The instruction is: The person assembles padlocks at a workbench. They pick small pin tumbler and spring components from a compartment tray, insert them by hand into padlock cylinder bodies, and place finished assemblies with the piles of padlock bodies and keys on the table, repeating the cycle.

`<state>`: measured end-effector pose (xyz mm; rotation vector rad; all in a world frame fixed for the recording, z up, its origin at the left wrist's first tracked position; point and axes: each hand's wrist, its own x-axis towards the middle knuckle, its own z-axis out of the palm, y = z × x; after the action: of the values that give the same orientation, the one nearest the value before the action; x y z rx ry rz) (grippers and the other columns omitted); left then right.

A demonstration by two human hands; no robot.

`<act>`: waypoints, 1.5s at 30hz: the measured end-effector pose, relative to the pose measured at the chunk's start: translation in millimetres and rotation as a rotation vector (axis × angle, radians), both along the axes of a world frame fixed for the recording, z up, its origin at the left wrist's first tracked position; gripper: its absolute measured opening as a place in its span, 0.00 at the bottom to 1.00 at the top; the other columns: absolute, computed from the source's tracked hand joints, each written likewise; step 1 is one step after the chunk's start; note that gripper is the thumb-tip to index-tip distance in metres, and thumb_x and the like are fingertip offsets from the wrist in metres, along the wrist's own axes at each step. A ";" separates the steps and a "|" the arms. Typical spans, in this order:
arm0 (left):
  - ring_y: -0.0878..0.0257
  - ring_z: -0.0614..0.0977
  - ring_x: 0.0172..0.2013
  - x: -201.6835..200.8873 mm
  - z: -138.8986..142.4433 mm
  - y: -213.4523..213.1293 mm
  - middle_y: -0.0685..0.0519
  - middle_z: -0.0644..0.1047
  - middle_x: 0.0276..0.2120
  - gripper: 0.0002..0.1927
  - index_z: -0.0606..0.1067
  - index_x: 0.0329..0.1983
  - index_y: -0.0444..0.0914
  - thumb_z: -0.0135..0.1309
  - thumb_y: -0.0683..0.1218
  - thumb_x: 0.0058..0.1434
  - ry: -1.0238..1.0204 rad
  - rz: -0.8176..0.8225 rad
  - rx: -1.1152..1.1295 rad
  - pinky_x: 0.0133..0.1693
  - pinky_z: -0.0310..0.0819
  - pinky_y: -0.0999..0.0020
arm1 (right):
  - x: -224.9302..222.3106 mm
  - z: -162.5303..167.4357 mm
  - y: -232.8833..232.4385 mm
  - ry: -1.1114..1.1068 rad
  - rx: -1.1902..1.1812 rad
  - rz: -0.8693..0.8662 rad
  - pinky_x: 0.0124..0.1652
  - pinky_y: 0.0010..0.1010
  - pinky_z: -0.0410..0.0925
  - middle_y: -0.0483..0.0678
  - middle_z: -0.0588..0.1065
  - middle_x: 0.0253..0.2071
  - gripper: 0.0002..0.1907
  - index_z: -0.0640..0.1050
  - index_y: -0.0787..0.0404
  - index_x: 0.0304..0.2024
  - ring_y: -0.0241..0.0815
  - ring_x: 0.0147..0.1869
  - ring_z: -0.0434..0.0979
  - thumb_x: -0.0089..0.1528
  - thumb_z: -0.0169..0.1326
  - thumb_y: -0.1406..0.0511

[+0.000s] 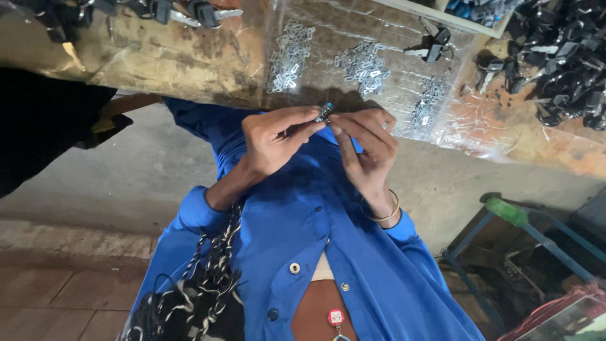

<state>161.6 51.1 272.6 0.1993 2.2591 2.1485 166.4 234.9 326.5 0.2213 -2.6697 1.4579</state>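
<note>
Both hands meet in front of my blue shirt, just below the workbench edge. My left hand [274,139] and my right hand [365,148] pinch a small dark metal piece with a blue-green tip [325,112] between their fingertips. The piece is tiny and mostly hidden by my fingers. A thin gold bangle [382,215] circles my right wrist.
A worn workbench [189,57] under clear plastic sheet carries heaps of small silvery metal pieces [363,63]. Black key parts [562,50] pile up at the right, with more keys at the top left. A person in black [44,126] stands at the left. A blue metal frame [505,227] is lower right.
</note>
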 end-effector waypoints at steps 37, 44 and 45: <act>0.59 0.86 0.41 -0.8 18.6 -6.5 0.37 0.82 0.42 0.25 0.56 0.29 0.41 0.61 0.31 0.63 -0.552 -0.122 0.615 0.42 0.85 0.67 | -72.8 35.4 91.0 0.229 0.690 -0.065 0.46 0.48 0.65 0.58 0.72 0.39 0.17 0.81 0.63 0.45 0.56 0.45 0.71 0.56 0.71 0.72; 0.57 0.87 0.39 -11.3 24.3 -5.6 0.34 0.82 0.43 0.25 0.56 0.28 0.41 0.61 0.30 0.62 -0.559 -0.066 0.689 0.42 0.87 0.62 | -42.7 11.7 94.1 -0.143 -1.144 0.175 0.34 0.34 0.76 0.49 0.78 0.31 0.11 0.81 0.61 0.38 0.42 0.33 0.84 0.54 0.67 0.74; 0.57 0.87 0.39 -12.1 25.4 -5.7 0.34 0.82 0.44 0.25 0.56 0.27 0.41 0.61 0.30 0.62 -0.571 -0.065 0.708 0.43 0.87 0.62 | -35.1 11.4 88.8 -0.159 -0.963 0.136 0.37 0.33 0.76 0.50 0.78 0.35 0.11 0.81 0.63 0.39 0.42 0.37 0.83 0.55 0.67 0.76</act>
<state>149.5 45.4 298.1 -0.2968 1.1412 2.4565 131.3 323.7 337.9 0.2013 -1.7506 2.6589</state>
